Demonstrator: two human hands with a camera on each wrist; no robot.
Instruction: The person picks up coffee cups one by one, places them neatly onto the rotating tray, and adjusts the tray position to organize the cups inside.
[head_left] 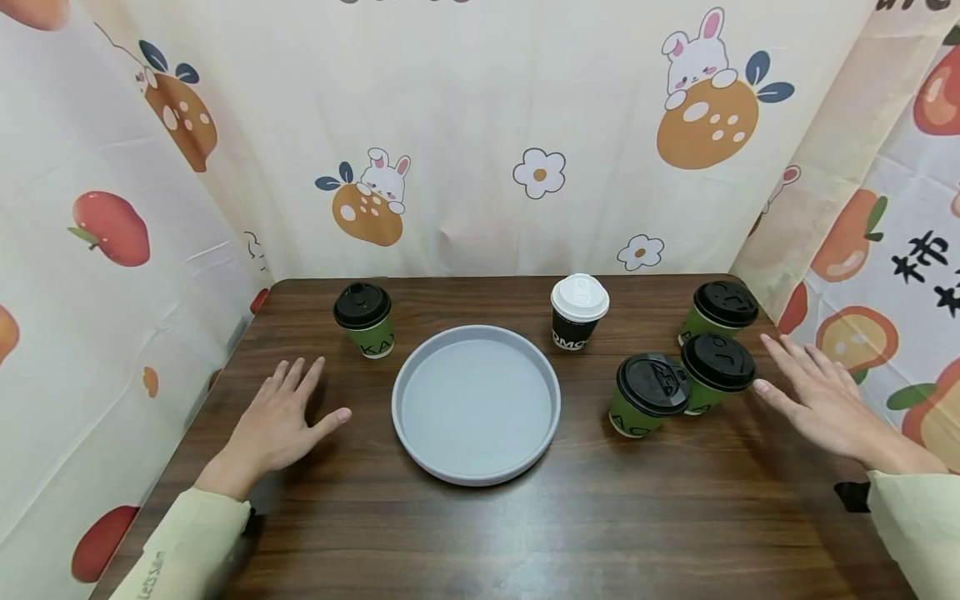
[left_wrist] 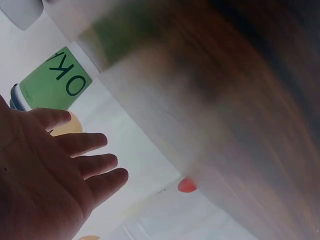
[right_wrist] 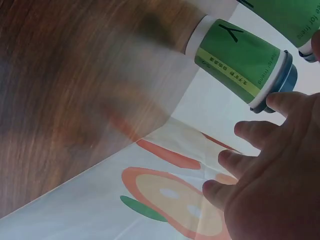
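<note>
My left hand is spread with straight fingers over the left part of the table, holding nothing. Beyond its fingertips stands a green paper cup with a black lid; the left wrist view shows that green cup past the fingers. My right hand, fingers extended and holding nothing, is at the right side beside three black-lidded green cups: a front one, a middle one and a back one. In the right wrist view a green cup appears just past my fingertips; contact is unclear.
A round grey tray lies mid-table. Behind it to the right stands a black cup with a white lid. Printed cloth walls the brown wooden table at the back and both sides. A small black object is near the right sleeve.
</note>
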